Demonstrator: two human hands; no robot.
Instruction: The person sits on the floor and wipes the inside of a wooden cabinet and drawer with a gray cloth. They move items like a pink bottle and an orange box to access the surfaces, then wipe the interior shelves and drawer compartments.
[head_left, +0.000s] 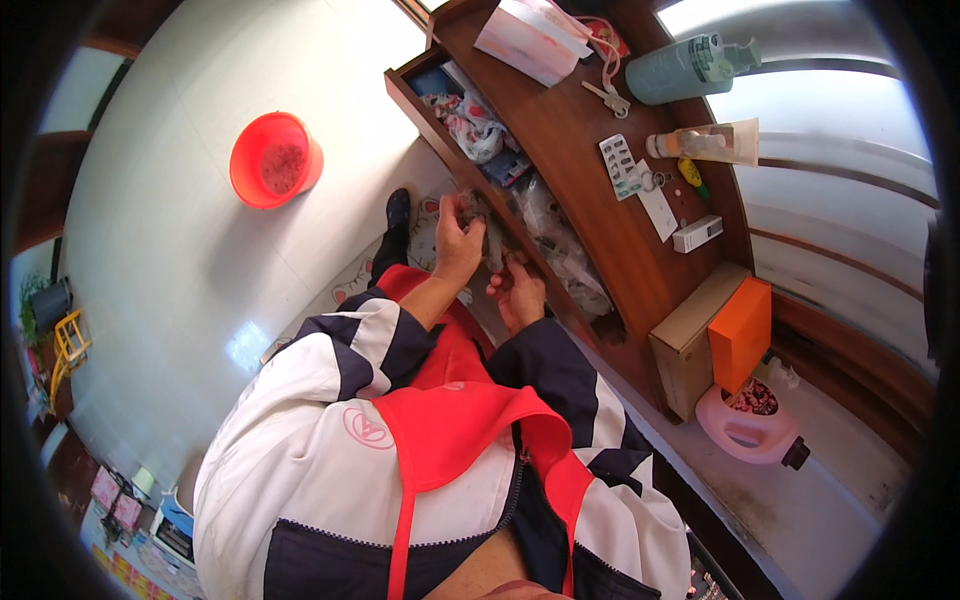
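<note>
My left hand pinches a crumpled greyish thin item, perhaps plastic film or cloth; its exact kind is too blurred to tell. My right hand, with its fingers curled, is at the item's lower end and seems to hold it there. Both hands are just outside the front board of a pulled-out wooden drawer. Inside the drawer lie crumpled clear plastic bags and a white-and-red plastic bag. A red apron hangs over my white and dark jacket.
On the wooden desktop are keys, a blister pack, a pump bottle and a small white box. Cardboard and orange boxes stand beside a pink jug. A red bucket is on the floor.
</note>
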